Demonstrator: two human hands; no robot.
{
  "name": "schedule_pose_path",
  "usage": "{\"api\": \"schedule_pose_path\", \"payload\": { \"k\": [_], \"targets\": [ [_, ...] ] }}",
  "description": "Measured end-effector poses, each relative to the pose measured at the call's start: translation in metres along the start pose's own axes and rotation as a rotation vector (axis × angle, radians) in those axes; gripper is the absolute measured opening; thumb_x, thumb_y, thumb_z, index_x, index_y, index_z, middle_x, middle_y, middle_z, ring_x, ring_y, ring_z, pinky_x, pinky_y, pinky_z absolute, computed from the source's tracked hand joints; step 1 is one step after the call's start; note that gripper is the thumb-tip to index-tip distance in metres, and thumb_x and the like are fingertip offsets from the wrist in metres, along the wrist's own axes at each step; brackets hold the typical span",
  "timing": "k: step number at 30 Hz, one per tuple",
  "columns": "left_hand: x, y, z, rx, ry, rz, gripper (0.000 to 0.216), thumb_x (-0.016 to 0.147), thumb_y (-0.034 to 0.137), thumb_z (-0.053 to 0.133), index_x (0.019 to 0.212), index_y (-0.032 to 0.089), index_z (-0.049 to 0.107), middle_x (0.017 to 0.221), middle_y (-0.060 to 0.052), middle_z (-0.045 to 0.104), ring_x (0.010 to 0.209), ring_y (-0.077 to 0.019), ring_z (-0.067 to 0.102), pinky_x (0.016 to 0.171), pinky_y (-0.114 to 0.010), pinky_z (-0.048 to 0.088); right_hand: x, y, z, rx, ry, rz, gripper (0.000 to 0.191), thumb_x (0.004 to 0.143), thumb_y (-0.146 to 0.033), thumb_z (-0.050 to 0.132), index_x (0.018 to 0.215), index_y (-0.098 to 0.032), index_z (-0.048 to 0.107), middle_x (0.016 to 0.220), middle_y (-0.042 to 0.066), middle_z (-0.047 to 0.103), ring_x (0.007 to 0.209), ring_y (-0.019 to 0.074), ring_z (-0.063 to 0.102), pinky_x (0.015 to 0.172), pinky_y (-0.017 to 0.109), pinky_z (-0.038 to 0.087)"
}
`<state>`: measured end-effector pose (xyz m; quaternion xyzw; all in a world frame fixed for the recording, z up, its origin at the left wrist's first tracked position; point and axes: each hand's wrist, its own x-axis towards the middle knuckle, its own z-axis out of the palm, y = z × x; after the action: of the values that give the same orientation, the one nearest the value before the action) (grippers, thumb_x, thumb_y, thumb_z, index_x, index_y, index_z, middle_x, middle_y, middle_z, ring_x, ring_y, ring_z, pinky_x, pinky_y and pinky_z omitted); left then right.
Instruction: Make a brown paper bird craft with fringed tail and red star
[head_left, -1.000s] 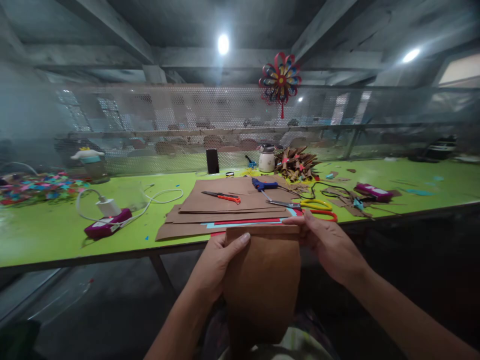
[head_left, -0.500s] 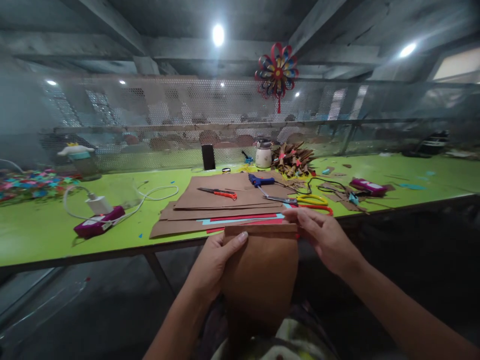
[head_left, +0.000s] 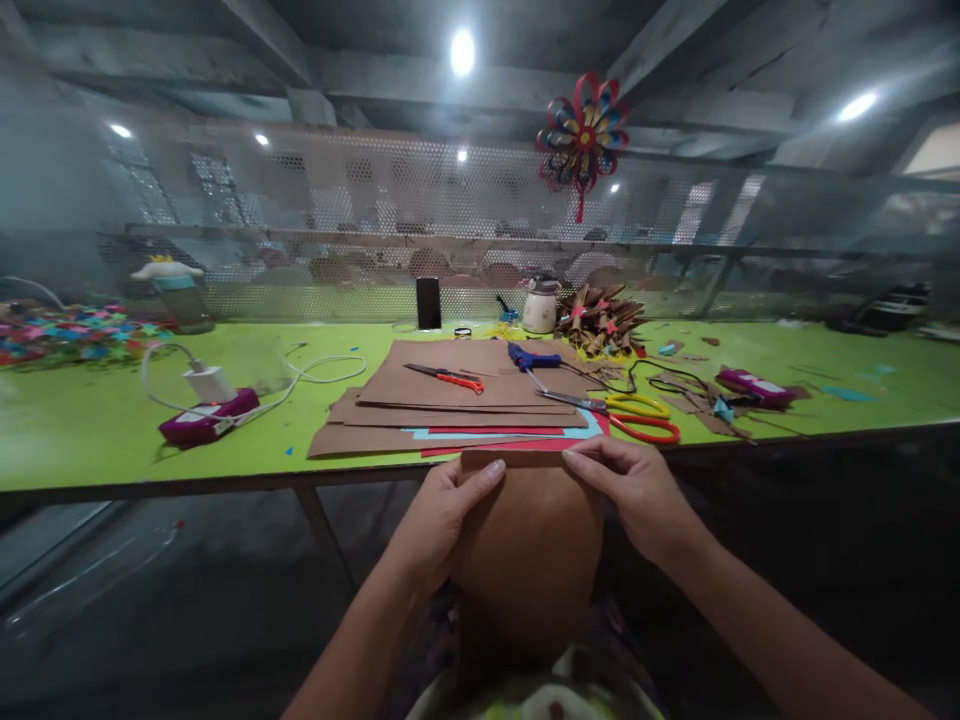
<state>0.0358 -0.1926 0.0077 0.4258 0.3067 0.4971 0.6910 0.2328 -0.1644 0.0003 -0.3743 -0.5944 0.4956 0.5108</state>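
Note:
A sheet of brown kraft paper (head_left: 529, 540) hangs down in front of me, a narrow strip folded along its top edge. My left hand (head_left: 457, 510) pinches the fold's left end, thumb on top. At the right end, my right hand (head_left: 637, 485) grips the fold between thumb and fingers. Just beyond it on the table lies a stack of brown sheets (head_left: 390, 418), with red and light blue paper (head_left: 592, 428) among them. On the stack rest a small orange-handled cutting tool (head_left: 446, 376), a blue glue gun (head_left: 532, 358) and large yellow-and-red-handled scissors (head_left: 637, 412).
The green table (head_left: 97, 430) holds a purple power strip (head_left: 206, 415) with a white charger at left, and another purple power strip (head_left: 754, 388) at right. A black phone (head_left: 428, 303), a white jar (head_left: 540, 305) and a bundle of brown paper pieces (head_left: 600, 320) stand behind.
My right hand has moved left and pinches the fold, where its fingers were at the corner before. My left hand keeps its grip. The view has shifted slightly.

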Motion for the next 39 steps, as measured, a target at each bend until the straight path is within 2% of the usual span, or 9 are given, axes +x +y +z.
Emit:
{"api": "schedule_pose_path", "payload": {
  "k": [9,16,19,22,25,28,30,35,39],
  "targets": [
    [-0.005,-0.002,-0.002,-0.016,0.026,-0.027,0.037,0.081,0.032,0.057,0.114,0.016,0.060,0.104,-0.010,0.068,0.093,-0.0246,0.063,0.081,-0.034,0.048,0.003,0.003,0.006,0.152,-0.052,0.117,0.017,0.068,-0.027,0.074,0.081,-0.018,0.069,0.077,0.002,0.067,0.070,0.0112,0.059,0.064,0.021,0.044],
    [-0.003,0.006,-0.012,0.134,0.126,-0.011,0.034,0.077,0.037,0.062,0.104,0.016,0.065,0.092,-0.008,0.070,0.079,-0.0193,0.065,0.072,-0.028,0.048,0.002,0.002,0.008,0.081,-0.005,0.045,0.016,0.067,-0.029,0.073,0.072,-0.016,0.066,0.065,0.000,0.064,0.059,0.0110,0.057,0.056,0.023,0.044],
    [-0.004,0.020,-0.019,0.314,0.360,0.200,0.034,0.069,0.037,0.069,0.096,0.017,0.066,0.085,-0.005,0.069,0.076,-0.0164,0.063,0.066,-0.023,0.047,0.004,-0.007,0.006,-0.149,0.092,-0.129,0.014,0.071,-0.029,0.068,0.074,-0.016,0.066,0.064,0.001,0.063,0.057,0.0114,0.055,0.053,0.023,0.043],
    [-0.013,0.035,-0.014,0.546,0.580,0.437,0.028,0.069,0.039,0.069,0.086,0.017,0.067,0.079,-0.003,0.068,0.071,-0.0138,0.059,0.061,-0.020,0.045,0.001,-0.022,0.008,-0.532,0.213,-0.508,0.005,0.075,-0.020,0.063,0.077,-0.017,0.066,0.063,0.001,0.061,0.056,0.0115,0.053,0.053,0.023,0.042],
    [-0.022,0.042,0.006,0.641,0.418,0.382,0.029,0.075,0.042,0.060,0.084,0.016,0.067,0.070,-0.003,0.067,0.061,-0.0141,0.058,0.055,-0.021,0.044,-0.008,-0.035,0.019,-0.826,0.186,-0.836,0.011,0.075,-0.011,0.058,0.083,-0.017,0.063,0.064,0.002,0.059,0.061,0.0136,0.052,0.058,0.026,0.042],
    [-0.018,0.039,0.026,0.659,0.160,0.285,0.032,0.079,0.043,0.055,0.070,0.014,0.065,0.062,-0.002,0.062,0.057,-0.0136,0.055,0.053,-0.021,0.042,-0.018,-0.037,0.039,-0.944,0.071,-0.967,0.016,0.076,-0.007,0.054,0.088,-0.016,0.060,0.068,0.005,0.059,0.067,0.0173,0.052,0.062,0.031,0.042],
    [-0.010,0.033,0.030,0.631,0.154,0.303,0.033,0.077,0.044,0.057,0.062,0.014,0.061,0.056,0.001,0.057,0.054,-0.0117,0.050,0.052,-0.020,0.039,-0.021,-0.033,0.051,-0.971,0.019,-1.015,0.016,0.077,-0.006,0.052,0.087,-0.015,0.059,0.069,0.007,0.057,0.068,0.0191,0.051,0.064,0.034,0.042],
    [0.009,0.022,0.010,0.439,0.106,0.226,0.027,0.073,0.041,0.061,0.070,0.014,0.063,0.062,0.001,0.059,0.059,-0.0125,0.051,0.059,-0.022,0.041,-0.031,-0.028,0.062,-0.950,-0.191,-0.809,0.022,0.080,-0.015,0.053,0.102,-0.014,0.056,0.083,0.009,0.057,0.078,0.0217,0.051,0.066,0.035,0.044],
    [0.013,0.032,-0.011,0.646,-0.037,0.183,0.028,0.076,0.040,0.058,0.077,0.014,0.066,0.068,-0.001,0.063,0.060,-0.0133,0.052,0.058,-0.022,0.040,-0.032,-0.046,0.048,-0.835,-0.300,-0.744,0.025,0.080,-0.018,0.055,0.105,-0.016,0.056,0.090,0.009,0.057,0.084,0.0202,0.051,0.072,0.033,0.046]
  ]
}}
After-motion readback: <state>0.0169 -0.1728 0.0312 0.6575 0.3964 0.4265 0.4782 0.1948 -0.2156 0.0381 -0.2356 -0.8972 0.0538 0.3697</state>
